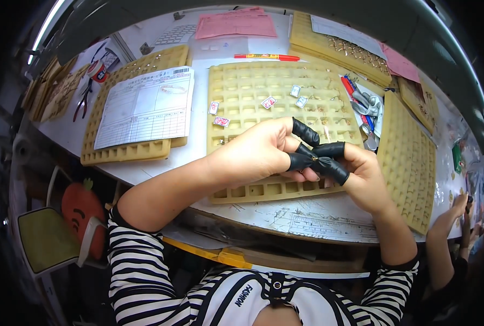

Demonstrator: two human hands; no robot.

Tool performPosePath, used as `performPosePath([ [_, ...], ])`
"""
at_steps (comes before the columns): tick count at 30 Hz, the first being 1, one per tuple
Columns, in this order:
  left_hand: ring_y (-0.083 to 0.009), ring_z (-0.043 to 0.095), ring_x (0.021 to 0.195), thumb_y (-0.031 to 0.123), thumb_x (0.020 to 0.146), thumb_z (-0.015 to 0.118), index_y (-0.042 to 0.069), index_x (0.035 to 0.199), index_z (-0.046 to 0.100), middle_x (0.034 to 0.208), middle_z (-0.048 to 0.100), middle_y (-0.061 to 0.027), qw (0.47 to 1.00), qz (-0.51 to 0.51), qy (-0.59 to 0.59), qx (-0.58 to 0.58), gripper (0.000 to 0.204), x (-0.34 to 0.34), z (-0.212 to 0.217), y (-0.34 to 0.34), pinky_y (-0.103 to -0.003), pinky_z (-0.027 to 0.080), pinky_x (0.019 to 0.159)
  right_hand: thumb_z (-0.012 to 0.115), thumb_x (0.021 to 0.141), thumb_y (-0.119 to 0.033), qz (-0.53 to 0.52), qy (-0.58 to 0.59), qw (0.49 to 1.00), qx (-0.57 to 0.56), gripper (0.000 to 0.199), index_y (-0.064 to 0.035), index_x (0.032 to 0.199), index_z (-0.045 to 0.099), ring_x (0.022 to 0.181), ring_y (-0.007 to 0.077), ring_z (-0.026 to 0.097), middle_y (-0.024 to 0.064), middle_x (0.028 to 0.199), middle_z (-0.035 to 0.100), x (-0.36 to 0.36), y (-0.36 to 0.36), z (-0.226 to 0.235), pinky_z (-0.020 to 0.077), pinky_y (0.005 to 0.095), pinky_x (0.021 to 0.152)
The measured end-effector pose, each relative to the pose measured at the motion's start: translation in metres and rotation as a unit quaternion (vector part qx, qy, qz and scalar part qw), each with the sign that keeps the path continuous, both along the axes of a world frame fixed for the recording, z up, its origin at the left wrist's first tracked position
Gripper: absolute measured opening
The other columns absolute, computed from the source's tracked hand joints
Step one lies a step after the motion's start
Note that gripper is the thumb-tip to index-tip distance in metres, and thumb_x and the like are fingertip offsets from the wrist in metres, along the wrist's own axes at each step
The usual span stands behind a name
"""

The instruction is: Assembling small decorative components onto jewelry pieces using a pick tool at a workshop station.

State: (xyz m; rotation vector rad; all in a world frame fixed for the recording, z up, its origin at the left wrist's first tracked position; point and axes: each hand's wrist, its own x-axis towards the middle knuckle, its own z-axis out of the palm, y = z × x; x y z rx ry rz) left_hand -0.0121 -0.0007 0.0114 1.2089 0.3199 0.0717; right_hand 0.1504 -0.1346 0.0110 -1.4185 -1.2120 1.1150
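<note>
Black finger cots cover the fingertips of my left hand (261, 148) and my right hand (364, 176). The two hands meet above the near right part of a yellow compartment tray (271, 190). Between the pinched fingertips shows a tiny gold-coloured piece (314, 158), too small to name; both hands grip it. Small gold-coloured items lie in the tray's right-hand compartments, partly hidden by my hands. Several small written tags, among them a red-marked tag (268, 102) and a blue-marked tag (295, 91), lie on top of the tray.
A printed form (144, 108) covers another yellow tray at left, near pliers (82, 103). A marker (266, 56) and pink sheets (235, 24) lie behind. Pens and tools (365, 108) sit right, beside more trays (407, 157). Another person's hand (460, 205) shows at far right.
</note>
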Motion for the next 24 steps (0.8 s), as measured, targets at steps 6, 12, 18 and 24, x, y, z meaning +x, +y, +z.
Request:
performPosePath([
  [6, -0.0197, 0.063, 0.085, -0.001, 0.085, 0.052, -0.003, 0.115, 0.04, 0.096, 0.061, -0.0156, 0.999, -0.013, 0.009, -0.032, 0.032, 0.0001, 0.0001, 0.0021, -0.025, 0.053, 0.075, 0.056, 0.079, 0.002, -0.031, -0.111, 0.991, 0.064, 0.013, 0.0014, 0.092, 0.06, 0.069, 0.0096, 0.055, 0.0054, 0.081, 0.058, 0.0, -0.0023, 0.0019, 0.0446, 0.0227, 0.06],
  [12, -0.0197, 0.063, 0.083, 0.007, 0.085, 0.056, -0.004, 0.11, 0.049, 0.092, 0.061, -0.0142, 0.993, -0.06, 0.031, -0.099, 0.027, 0.0007, -0.0045, 0.0036, -0.029, 0.053, 0.076, 0.057, 0.076, 0.001, -0.057, -0.199, 0.971, 0.117, 0.015, -0.0007, 0.091, 0.061, 0.068, 0.0127, 0.054, 0.0064, 0.077, 0.058, -0.0025, -0.0024, 0.0039, 0.043, 0.0249, 0.058],
  [18, -0.0219, 0.062, 0.087, 0.01, 0.086, 0.056, -0.003, 0.102, 0.053, 0.094, 0.06, -0.014, 0.991, -0.057, 0.036, -0.117, 0.021, 0.0003, -0.0049, 0.0014, -0.032, 0.053, 0.077, 0.057, 0.077, 0.0, -0.064, -0.173, 0.975, 0.124, 0.015, -0.0003, 0.092, 0.061, 0.066, 0.0115, 0.054, 0.0056, 0.077, 0.058, -0.0002, -0.0002, 0.0, 0.0423, 0.024, 0.059],
  [24, -0.0219, 0.062, 0.088, 0.01, 0.088, 0.052, -0.002, 0.102, 0.053, 0.095, 0.061, -0.014, 0.991, -0.052, 0.011, -0.122, 0.018, 0.0, -0.0081, 0.0029, -0.032, 0.053, 0.078, 0.058, 0.076, 0.001, -0.062, -0.176, 0.973, 0.135, 0.019, -0.0019, 0.095, 0.062, 0.068, 0.0113, 0.054, 0.0055, 0.079, 0.059, 0.0023, -0.001, -0.004, 0.0425, 0.0238, 0.06],
])
